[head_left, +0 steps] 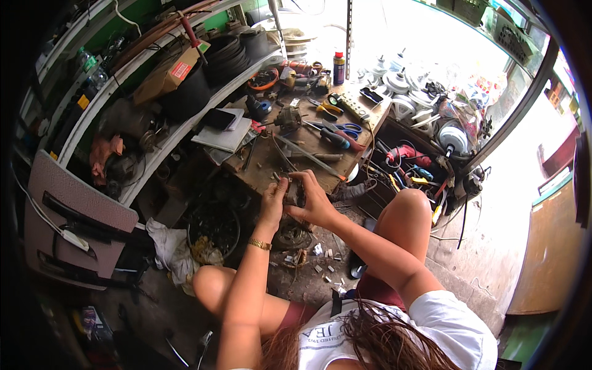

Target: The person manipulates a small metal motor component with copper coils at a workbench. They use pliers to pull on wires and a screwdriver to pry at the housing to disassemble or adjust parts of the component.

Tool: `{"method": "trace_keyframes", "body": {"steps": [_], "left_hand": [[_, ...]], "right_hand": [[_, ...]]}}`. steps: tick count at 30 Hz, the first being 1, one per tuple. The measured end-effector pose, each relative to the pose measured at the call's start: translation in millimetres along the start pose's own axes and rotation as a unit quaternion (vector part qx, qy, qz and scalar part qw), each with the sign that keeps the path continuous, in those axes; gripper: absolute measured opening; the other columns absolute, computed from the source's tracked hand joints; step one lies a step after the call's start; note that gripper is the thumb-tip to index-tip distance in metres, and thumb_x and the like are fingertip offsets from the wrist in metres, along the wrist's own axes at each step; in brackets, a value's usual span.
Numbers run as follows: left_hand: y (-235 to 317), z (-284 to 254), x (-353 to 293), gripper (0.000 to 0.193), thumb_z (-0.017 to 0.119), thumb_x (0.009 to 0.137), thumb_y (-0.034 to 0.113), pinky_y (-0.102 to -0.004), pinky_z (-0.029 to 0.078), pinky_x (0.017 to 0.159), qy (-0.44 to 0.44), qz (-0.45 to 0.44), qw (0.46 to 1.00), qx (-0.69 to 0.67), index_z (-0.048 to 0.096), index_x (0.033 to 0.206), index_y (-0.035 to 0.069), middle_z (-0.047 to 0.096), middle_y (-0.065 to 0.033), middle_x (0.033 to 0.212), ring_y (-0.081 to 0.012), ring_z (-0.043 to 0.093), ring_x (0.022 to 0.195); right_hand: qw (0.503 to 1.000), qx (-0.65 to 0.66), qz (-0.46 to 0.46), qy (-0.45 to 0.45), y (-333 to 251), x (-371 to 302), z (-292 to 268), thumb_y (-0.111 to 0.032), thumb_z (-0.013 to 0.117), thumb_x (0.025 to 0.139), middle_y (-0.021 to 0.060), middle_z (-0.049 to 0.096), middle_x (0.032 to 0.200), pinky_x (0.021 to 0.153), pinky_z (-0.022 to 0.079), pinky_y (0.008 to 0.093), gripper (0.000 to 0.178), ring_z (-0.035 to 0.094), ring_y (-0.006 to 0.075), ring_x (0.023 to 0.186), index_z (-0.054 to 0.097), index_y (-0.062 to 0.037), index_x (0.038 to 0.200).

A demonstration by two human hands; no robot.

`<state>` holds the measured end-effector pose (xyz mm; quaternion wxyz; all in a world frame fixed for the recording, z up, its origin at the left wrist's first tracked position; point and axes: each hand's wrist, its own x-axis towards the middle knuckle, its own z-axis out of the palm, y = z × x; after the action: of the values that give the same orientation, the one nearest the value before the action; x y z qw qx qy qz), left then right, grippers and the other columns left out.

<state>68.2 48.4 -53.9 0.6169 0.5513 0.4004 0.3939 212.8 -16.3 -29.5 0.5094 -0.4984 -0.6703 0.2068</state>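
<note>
Just off the front edge of the workbench (253,176), a dark, rounded metal piece (296,196) that looks like a small electric motor part is held between both hands. My left hand (273,200) is closed on its left side, thumb and fingers pointing up. My right hand (312,200) curves around its right side with bent fingers. Much of the piece is hidden by the fingers. Thin wires or leads (285,161) rise behind it, and I cannot tell if they join it. Another small motor (288,118) rests further back on the bench.
Blue-handled scissors (350,129), yellow-handled pliers (328,109), a power strip (353,108) and a spray can (338,69) lie or stand on the bench. A drawer of tools (404,157) is at right. Below, a round bin (213,231) stands left of scattered white bits (318,250).
</note>
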Motion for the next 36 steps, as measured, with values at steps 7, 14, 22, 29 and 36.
{"method": "trace_keyframes", "body": {"steps": [7, 14, 22, 29, 36], "left_hand": [[0.4, -4.9, 3.2, 0.041, 0.055, 0.098, 0.042, -0.0269, 0.05, 0.078, -0.012, -0.049, 0.99, -0.129, 0.063, 0.108, 0.004, 0.062, -0.0014, 0.099, -0.0097, 0.06, 0.088], [-18.6, -38.2, 27.4, 0.022, 0.056, 0.086, 0.013, -0.0303, 0.048, 0.079, -0.061, 0.233, 0.94, 0.243, 0.064, 0.082, -0.007, 0.049, -0.011, 0.111, -0.0177, 0.055, 0.093], [-61.2, -44.0, 45.0, 0.021, 0.054, 0.086, 0.013, -0.0355, 0.048, 0.083, -0.062, 0.17, 0.969, 0.169, 0.058, 0.095, -0.006, 0.048, -0.0141, 0.104, -0.0242, 0.054, 0.092], [-61.0, -43.7, 25.3, 0.026, 0.049, 0.097, 0.021, -0.0391, 0.042, 0.078, -0.015, 0.226, 0.936, 0.271, 0.052, 0.091, -0.003, 0.049, -0.0144, 0.093, -0.0307, 0.051, 0.084], [-61.1, -37.3, 27.2, 0.029, 0.044, 0.099, 0.023, -0.0427, 0.04, 0.073, 0.008, 0.22, 0.931, 0.291, 0.046, 0.085, -0.002, 0.049, -0.0168, 0.086, -0.0335, 0.049, 0.081]], "right_hand": [[0.994, -0.095, 0.02, -0.045, -4.0, 4.9, -4.5, -0.03, 0.082, 0.065, 0.0152, 0.047, 0.115, 0.089, 0.045, 0.0424, 0.075, 0.053, 0.038, 0.106, 0.046, -0.0082, 0.127], [0.957, -0.276, 0.089, -0.021, 11.4, -27.3, 1.2, -0.034, 0.079, 0.069, 0.0141, 0.048, 0.117, 0.086, 0.046, 0.0494, 0.08, 0.051, 0.0388, 0.109, 0.041, -0.0094, 0.134], [0.922, -0.306, 0.218, -0.095, 55.1, -48.2, 6.4, -0.026, 0.067, 0.078, 0.0177, 0.059, 0.106, 0.082, 0.049, 0.0509, 0.057, 0.062, 0.038, 0.096, 0.043, -0.0039, 0.126], [0.927, -0.218, 0.276, -0.131, -29.9, -46.3, -106.8, -0.03, 0.063, 0.084, 0.0206, 0.067, 0.09, 0.077, 0.05, 0.0472, 0.043, 0.065, 0.0381, 0.089, 0.053, -0.0117, 0.122], [0.903, -0.322, 0.16, -0.237, -82.8, -32.9, -169.7, -0.027, 0.068, 0.08, 0.0175, 0.068, 0.087, 0.074, 0.05, 0.0449, 0.042, 0.066, 0.0358, 0.083, 0.064, -0.0178, 0.121]]}}
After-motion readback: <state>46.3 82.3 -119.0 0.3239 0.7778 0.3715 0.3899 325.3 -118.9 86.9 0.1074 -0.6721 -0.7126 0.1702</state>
